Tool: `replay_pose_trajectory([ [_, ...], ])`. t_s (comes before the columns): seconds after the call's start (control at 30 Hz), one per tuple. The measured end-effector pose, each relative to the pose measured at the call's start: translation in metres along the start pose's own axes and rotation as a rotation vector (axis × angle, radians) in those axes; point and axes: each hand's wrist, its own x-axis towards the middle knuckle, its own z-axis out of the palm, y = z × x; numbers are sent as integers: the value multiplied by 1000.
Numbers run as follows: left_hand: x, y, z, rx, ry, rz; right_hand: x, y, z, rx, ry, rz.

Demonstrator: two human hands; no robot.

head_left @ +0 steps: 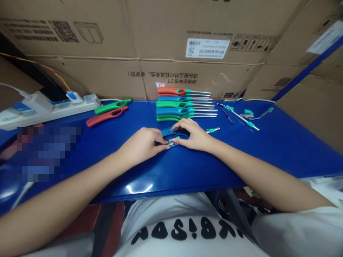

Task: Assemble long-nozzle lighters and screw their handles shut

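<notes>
A blue long-nose lighter casing (168,131) lies low over the table, with small metal and teal parts along its near side. My left hand (146,142) is closed on the near left end, thumb and fingers pinching at those parts. Curved over the right side, my right hand (194,135) grips the casing between thumb and fingers. A metal tube with a teal piece (213,130) sticks out to the right beyond that hand. The exact part under my fingertips is partly hidden.
Behind my hands lies a stack of orange, blue and green lighters (174,104). Green (114,106) and red casings (107,116) lie left. Right are a screwdriver (227,115) and loose lighter parts (243,119). A power strip (53,111) and cardboard boxes (160,43) border the blue table (171,178).
</notes>
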Motion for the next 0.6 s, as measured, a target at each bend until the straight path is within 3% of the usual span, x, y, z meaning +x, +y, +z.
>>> replay_pose_trajectory([
  [0.4,0,6,-1,66,-36,-50,1,0,-3,74,5,-44],
  [0.6,-2,10,-3,108,-21,-100,0,4,-21,150,-8,-77],
])
